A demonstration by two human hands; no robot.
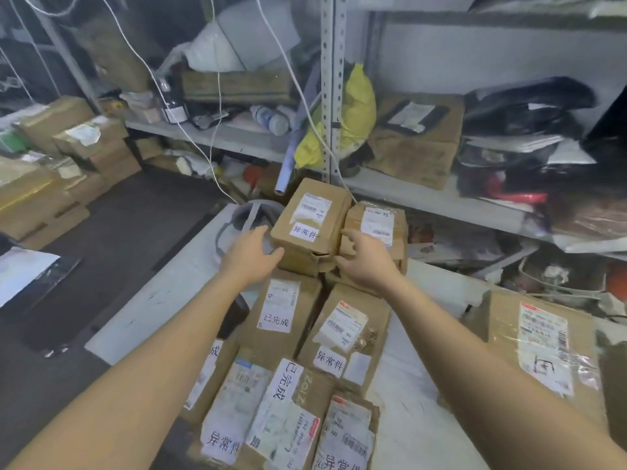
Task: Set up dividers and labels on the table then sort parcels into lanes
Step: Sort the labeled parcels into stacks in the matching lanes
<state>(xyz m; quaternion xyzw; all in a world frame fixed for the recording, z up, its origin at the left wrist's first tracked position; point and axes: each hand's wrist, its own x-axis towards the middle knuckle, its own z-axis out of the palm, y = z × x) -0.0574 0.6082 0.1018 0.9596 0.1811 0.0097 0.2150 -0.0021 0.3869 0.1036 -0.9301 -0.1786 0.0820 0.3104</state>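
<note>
both hands are spread open at the top parcel (310,225), the brown box labelled 异常件: the left hand (249,254) at its left lower corner, the right hand (364,259) at its right lower corner, neither closed on it. just right of that parcel sits a taped parcel (376,228). nearer the person than it, more labelled parcels (283,317) crowd the white bench (163,300). behind it stands a cluttered metal shelf (424,195).

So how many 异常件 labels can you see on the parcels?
4: one label on the top box, one mid-pile on the right, two on the nearest boxes. Others may be hidden.
</note>
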